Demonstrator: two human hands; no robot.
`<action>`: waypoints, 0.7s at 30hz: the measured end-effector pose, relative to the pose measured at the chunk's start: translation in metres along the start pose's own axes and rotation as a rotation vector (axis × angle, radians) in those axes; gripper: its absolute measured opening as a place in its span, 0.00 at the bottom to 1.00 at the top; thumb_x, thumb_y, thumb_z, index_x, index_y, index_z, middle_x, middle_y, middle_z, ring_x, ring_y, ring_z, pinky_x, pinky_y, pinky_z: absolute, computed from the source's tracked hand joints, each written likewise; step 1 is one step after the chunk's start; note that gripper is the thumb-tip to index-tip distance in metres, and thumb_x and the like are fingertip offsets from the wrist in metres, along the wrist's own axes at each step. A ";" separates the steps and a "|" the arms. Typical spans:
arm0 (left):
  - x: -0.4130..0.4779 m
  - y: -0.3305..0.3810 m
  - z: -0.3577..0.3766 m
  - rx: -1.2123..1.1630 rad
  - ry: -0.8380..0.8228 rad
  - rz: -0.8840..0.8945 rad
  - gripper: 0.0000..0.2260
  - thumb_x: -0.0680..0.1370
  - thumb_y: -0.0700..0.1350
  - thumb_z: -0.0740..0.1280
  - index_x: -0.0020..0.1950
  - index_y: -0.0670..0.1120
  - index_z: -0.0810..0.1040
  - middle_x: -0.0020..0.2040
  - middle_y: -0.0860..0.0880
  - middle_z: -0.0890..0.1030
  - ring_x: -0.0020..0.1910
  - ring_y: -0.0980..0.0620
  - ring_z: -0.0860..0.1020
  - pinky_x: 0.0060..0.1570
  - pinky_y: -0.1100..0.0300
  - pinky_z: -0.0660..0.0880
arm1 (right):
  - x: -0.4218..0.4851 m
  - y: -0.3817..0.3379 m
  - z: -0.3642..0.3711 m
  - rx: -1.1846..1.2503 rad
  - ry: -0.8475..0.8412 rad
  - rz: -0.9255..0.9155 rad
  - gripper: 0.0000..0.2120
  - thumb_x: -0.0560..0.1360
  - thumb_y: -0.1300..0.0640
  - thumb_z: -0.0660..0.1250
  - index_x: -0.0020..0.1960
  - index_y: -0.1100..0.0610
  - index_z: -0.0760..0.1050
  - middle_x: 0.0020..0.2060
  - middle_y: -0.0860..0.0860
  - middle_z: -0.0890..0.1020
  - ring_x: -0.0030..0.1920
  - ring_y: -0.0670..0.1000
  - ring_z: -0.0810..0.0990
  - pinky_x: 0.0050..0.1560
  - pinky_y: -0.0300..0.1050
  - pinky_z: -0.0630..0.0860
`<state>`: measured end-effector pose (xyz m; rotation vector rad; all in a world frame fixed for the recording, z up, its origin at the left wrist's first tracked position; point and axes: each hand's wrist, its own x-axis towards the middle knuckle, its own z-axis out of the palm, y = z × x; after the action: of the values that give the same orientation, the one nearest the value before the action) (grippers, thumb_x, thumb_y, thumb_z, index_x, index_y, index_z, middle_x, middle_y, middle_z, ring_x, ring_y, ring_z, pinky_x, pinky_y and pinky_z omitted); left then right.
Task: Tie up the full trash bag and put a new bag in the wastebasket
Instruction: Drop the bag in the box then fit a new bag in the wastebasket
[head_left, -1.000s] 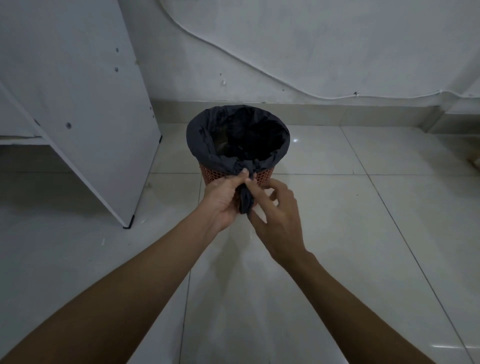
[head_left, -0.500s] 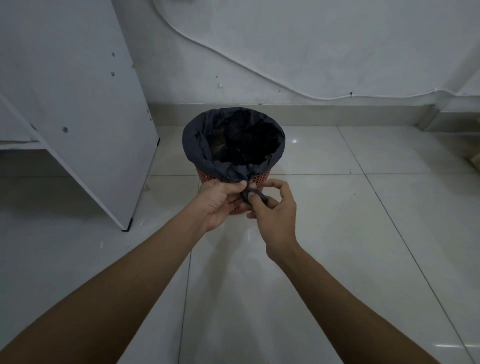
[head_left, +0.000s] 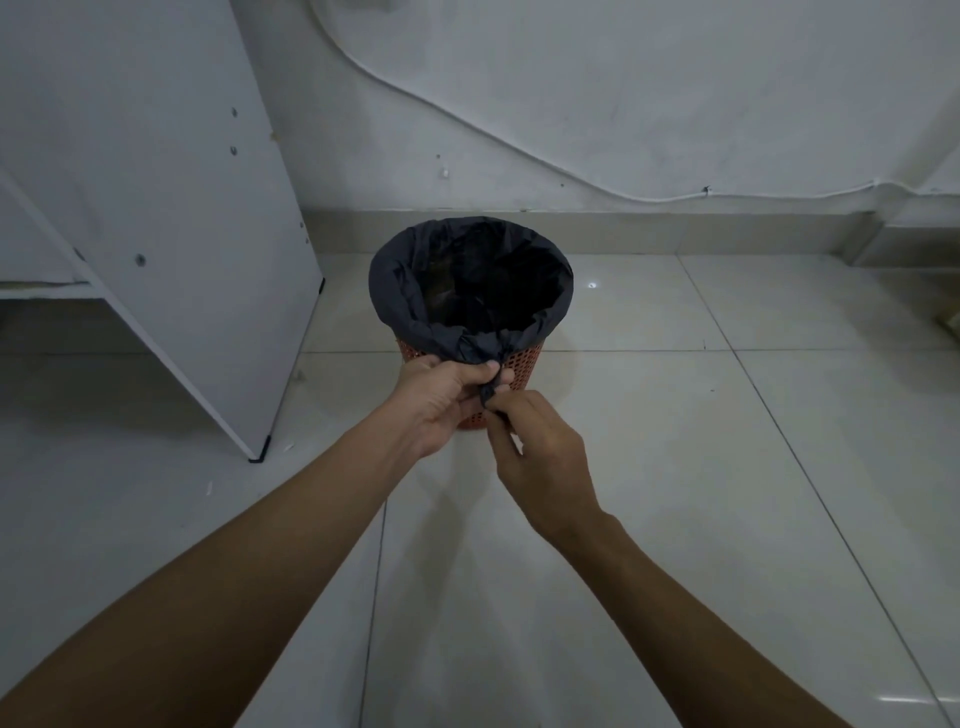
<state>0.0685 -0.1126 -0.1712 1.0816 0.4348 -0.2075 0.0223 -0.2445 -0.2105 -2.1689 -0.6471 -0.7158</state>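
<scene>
**A:** Firstly, far left: what is listed?

**B:** One white panel. It is a flat, smooth board, upright on the floor, with several small round fixings on its face.

**A:** Next entry?

**B:** Bare hands, two. Left grip: the fingers are curled round the gathered edge of the bag at the near rim, with the thumb on top.

**A:** Centre?

**B:** One wastebasket, round, of orange-red plastic with a perforated wall, standing on the floor near the back wall. One trash bag of thin, black, crinkled film. It lines the basket and folds over the rim, and its mouth is open. The slack is bunched into one twisted tail at the near side.

**A:** Further right?

**B:** Right grip: the thumb and fingertips pinch that tail, just below the left grip.

**A:** Surroundings?

**B:** The floor has large, pale, glossy square tiles with thin joints. One white cable sags across the plaster wall.
</scene>
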 end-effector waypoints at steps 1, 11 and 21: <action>0.000 0.001 0.001 -0.003 0.012 -0.003 0.17 0.74 0.29 0.71 0.62 0.29 0.76 0.44 0.36 0.84 0.34 0.49 0.84 0.32 0.60 0.80 | 0.000 -0.002 0.001 0.011 -0.001 0.008 0.04 0.76 0.69 0.70 0.50 0.66 0.82 0.41 0.56 0.82 0.40 0.54 0.80 0.40 0.46 0.78; -0.001 0.003 -0.005 -0.014 -0.020 -0.012 0.17 0.74 0.29 0.70 0.63 0.29 0.75 0.45 0.38 0.84 0.38 0.47 0.85 0.32 0.58 0.81 | 0.021 0.016 -0.013 0.146 -0.135 -0.068 0.15 0.72 0.71 0.74 0.58 0.65 0.83 0.51 0.59 0.81 0.50 0.52 0.80 0.55 0.32 0.76; -0.003 0.008 -0.006 0.032 -0.041 -0.050 0.15 0.75 0.30 0.69 0.62 0.32 0.77 0.52 0.36 0.84 0.47 0.43 0.85 0.38 0.55 0.83 | 0.029 0.006 -0.010 0.474 -0.114 0.347 0.06 0.76 0.67 0.71 0.51 0.59 0.78 0.38 0.47 0.81 0.40 0.41 0.79 0.42 0.32 0.75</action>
<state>0.0672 -0.1042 -0.1658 1.0969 0.4231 -0.2816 0.0445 -0.2496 -0.1885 -1.8187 -0.4266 -0.2249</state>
